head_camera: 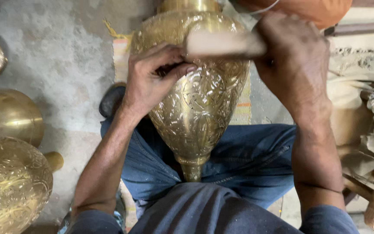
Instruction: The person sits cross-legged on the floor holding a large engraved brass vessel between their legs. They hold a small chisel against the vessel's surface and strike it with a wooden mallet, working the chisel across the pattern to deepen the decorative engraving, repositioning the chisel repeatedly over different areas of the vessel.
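- Centrally, an engraved brass vase is laid across the lap, its top cut off by the frame edge.
- Against the vase, the left hand is pinched on a small, mostly hidden tool.
- Above the vase, a blurred wooden mallet is gripped by the closed right hand.

Glossy engraved brass vase, pale matt wooden mallet, rough grey concrete floor.

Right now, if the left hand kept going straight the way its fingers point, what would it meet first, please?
The left hand points rightward across the engraved brass vase. It would probably first meet the blurred pale wooden mallet held in the right hand, though their relative depth is unclear.
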A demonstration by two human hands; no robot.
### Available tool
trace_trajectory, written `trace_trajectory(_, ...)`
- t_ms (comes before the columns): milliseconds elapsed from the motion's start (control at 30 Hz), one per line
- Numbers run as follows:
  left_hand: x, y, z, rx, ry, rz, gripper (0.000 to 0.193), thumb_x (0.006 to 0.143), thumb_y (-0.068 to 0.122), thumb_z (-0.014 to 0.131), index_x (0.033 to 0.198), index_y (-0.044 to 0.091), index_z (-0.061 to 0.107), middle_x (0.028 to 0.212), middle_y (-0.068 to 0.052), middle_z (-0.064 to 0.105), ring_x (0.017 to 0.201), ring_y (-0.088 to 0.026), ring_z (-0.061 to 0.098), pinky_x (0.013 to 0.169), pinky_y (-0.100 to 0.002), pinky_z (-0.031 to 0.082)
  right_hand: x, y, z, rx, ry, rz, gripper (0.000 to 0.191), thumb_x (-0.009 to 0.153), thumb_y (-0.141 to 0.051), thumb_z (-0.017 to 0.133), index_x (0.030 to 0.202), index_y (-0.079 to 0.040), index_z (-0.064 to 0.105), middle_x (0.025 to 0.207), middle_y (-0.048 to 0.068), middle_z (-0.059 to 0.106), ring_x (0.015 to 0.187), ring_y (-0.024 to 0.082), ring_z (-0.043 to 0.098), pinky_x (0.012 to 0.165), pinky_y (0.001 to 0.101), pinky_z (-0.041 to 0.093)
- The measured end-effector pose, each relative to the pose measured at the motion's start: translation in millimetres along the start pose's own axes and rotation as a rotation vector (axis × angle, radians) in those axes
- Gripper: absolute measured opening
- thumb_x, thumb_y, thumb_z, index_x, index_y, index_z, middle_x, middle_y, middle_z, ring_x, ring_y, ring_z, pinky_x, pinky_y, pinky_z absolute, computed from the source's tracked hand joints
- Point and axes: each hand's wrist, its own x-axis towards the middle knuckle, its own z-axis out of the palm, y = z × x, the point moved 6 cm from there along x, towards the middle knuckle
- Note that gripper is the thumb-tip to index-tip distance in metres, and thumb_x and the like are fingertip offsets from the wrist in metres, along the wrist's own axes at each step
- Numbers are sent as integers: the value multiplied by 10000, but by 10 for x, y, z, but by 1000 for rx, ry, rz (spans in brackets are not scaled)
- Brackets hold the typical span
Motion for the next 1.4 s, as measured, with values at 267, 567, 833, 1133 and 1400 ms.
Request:
trace_trajectory(267, 53, -144, -102, -270, 114, -156, 253, 985, 134, 819, 1214, 77, 729, 1073, -90, 791, 914, -155, 803, 737, -269, 699, -106, 154, 210, 105, -51, 194, 287, 932, -37, 780, 1092, -12, 543, 929, 160, 685, 811, 341, 684, 679, 465, 537)
trace_trajectory(567, 309, 135, 7, -145, -99, 88, 308, 1018, 162, 813, 1299, 96, 706, 1219, -102, 758, 1052, -174, 770, 918, -301, 681, -445, 242, 532, 26, -106, 273, 293, 929, -88, 769, 1175, -76, 610, 986, 141, 695, 891, 332, 706, 769, 462, 555)
trace_trajectory(833, 361, 56, 103, -105, -160, -31, 379, 967, 213, 815, 1308, 105, 691, 1183, -93, 772, 975, -177, 781, 850, -306, 682, -470, 300, 466, 24, 15, 340, 284, 915, -55, 770, 1156, -52, 619, 1034, 134, 709, 948, 348, 692, 803, 468, 533)
trace_trajectory(1133, 341, 94, 76, -43, -128, 87, 303, 994, 200, 822, 1249, 81, 709, 1254, -128, 751, 1022, -189, 780, 878, -311, 676, -305, 309, 139, 73, 155, 224, 212, 1023, -50, 771, 1151, -23, 604, 980, 118, 683, 892, 253, 694, 812, 405, 555)
trace_trajectory(1400, 368, 177, 60, -99, -112, 86, 158, 972, 127, 790, 1104, 91, 710, 1204, -113, 763, 953, -162, 775, 832, -304, 670, -180, 318, 234, 401, -3, 285, 229, 1029, -44, 822, 996, -5, 599, 852, 156, 606, 746, 238, 628, 694, 384, 525)
